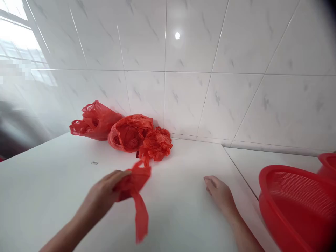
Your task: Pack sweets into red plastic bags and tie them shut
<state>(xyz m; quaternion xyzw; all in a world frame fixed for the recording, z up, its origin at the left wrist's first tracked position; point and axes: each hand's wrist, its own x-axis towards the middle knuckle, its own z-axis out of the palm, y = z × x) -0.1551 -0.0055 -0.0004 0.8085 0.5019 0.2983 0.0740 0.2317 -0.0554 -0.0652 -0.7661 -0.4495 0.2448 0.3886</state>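
My left hand [110,185] grips a red plastic bag [133,180], folded and partly bunched, above the white table. One long strip of that bag hangs down below the fingers, and a loop sticks up at its top. My right hand [219,192] is over the table to the right, its fingers curled together with nothing visible in them. Behind my left hand, by the wall, lie a crumpled heap of red plastic bags [159,144], an open red bag [130,134] with more red plastic inside, and another bulging red bag [101,122].
A large red plastic basket [274,206] with mesh sides stands at the right, and part of a second red basket [328,164] shows behind it. A tiny silvery scrap [94,162] lies on the white tabletop [181,210]. The tiled wall [189,105] closes off the back.
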